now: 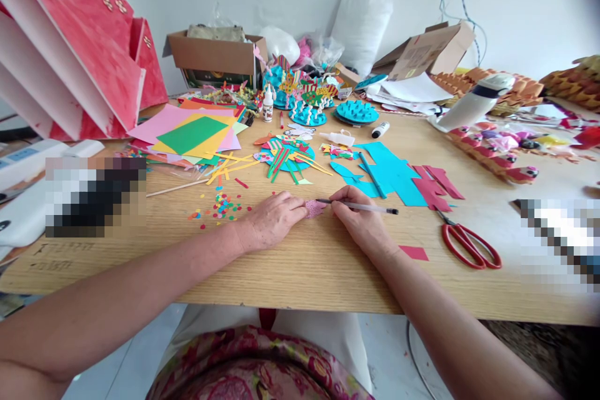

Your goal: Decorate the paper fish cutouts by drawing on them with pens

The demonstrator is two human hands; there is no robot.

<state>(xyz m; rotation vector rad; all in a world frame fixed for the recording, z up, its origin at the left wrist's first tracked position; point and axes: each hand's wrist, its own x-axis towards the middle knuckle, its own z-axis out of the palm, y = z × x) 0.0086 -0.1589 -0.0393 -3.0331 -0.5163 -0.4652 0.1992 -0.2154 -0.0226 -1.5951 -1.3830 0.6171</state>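
Observation:
Under the fingertips of my left hand (273,220), fingers together, a small dark-pink paper piece (315,209) covered in fine marks is held flat on the table. My right hand (359,220) is closed round a pen (368,206), its tip at the right edge of that piece. Just beyond lie striped paper strips and fish shapes on a blue disc (307,165). To the right are a blue paper fish (347,176), blue sheets (398,176) and red paper offcuts (429,186). Loose paper dots (224,206) are scattered left of my left hand.
Red-handled scissors (471,247) and a red scrap (413,253) lie right of my right forearm. Coloured sheets (192,135) are stacked at left. A glue bottle (267,104), finished blue models (307,114) and a cardboard box (218,56) stand farther back. The table's front edge is near my forearms.

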